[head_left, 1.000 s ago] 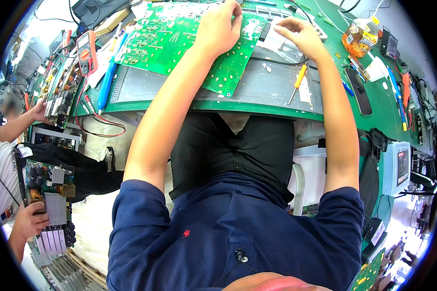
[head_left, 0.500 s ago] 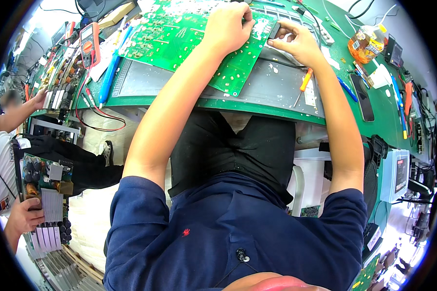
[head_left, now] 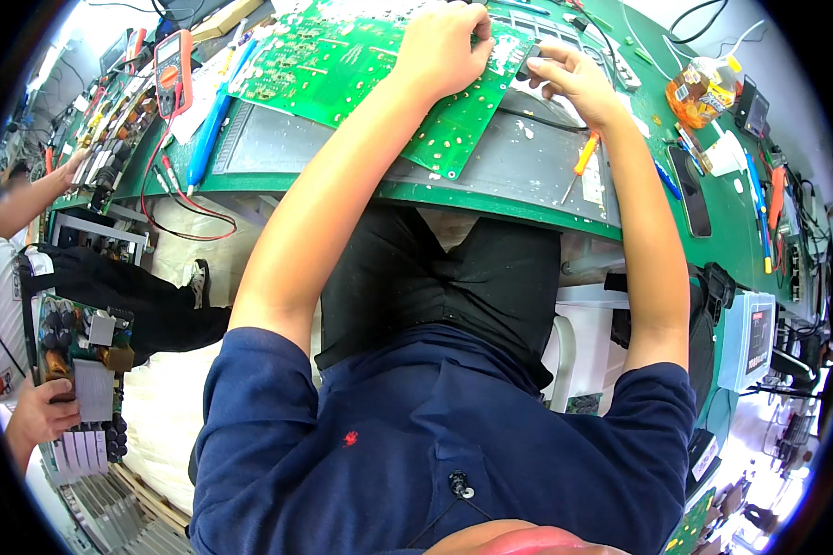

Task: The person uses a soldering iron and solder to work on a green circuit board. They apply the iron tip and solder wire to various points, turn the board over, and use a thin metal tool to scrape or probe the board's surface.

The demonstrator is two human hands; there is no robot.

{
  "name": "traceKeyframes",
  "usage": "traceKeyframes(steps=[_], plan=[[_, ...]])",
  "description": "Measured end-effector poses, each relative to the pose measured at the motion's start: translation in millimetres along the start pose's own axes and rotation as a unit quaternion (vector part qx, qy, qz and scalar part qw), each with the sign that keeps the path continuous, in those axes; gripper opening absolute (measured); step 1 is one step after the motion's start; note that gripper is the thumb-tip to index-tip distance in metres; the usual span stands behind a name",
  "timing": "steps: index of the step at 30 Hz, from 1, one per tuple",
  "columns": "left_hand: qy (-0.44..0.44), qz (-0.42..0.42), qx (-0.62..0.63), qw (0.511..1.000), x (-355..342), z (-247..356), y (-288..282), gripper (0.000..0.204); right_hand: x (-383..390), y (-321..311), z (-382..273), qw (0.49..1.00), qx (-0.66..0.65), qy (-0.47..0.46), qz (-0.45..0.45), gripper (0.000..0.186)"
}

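Note:
A large green circuit board lies on a grey mat, its near corner pointing toward me. Over the board's right half, my left hand is closed with the fingers curled down; what its fingertips grip, if anything, is hidden. At the board's right edge my right hand pinches a small dark block between thumb and fingers. The block sits against or just beside the edge; I cannot tell whether they touch. Below the right wrist lies an orange-handled screwdriver on the mat.
On the left are a red multimeter with leads and a blue pen-like tool. A phone, a bottle and several pens occupy the right side. Beyond the left bench edge, another person's hand holds a component-filled board.
My right hand has shifted slightly, and less of the dark block shows past its fingers. The left hand has moved a little to the right. The view has shifted slightly.

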State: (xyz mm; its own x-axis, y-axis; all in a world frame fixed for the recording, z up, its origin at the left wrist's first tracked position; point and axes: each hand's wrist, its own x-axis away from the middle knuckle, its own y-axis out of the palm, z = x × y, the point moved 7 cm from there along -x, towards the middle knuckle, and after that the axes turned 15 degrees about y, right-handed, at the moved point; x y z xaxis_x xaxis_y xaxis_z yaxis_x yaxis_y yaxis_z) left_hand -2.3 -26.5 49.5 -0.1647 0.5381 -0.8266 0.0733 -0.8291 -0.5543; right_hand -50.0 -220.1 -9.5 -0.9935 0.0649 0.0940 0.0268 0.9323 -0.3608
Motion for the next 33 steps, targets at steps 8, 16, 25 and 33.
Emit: traceKeyframes(steps=[8,16,25,33], plan=[[0.007,0.009,0.002,1.0,0.4,-1.2,2.8,0.012,-3.0,3.3,2.5,0.996,-0.085,0.004,-0.01,0.038],[0.009,0.007,-0.002,1.0,-0.5,0.5,1.2,0.013,-4.3,11.3,6.1,0.979,-0.18,0.046,-0.088,0.027],[0.015,0.007,0.005,1.0,-1.0,0.6,0.8,0.013,-3.1,10.7,5.3,0.977,-0.197,0.025,-0.074,0.024],[0.007,0.019,-0.006,1.0,1.0,0.5,-2.0,0.013,0.5,15.0,3.8,0.987,-0.114,0.079,-0.078,0.032]])
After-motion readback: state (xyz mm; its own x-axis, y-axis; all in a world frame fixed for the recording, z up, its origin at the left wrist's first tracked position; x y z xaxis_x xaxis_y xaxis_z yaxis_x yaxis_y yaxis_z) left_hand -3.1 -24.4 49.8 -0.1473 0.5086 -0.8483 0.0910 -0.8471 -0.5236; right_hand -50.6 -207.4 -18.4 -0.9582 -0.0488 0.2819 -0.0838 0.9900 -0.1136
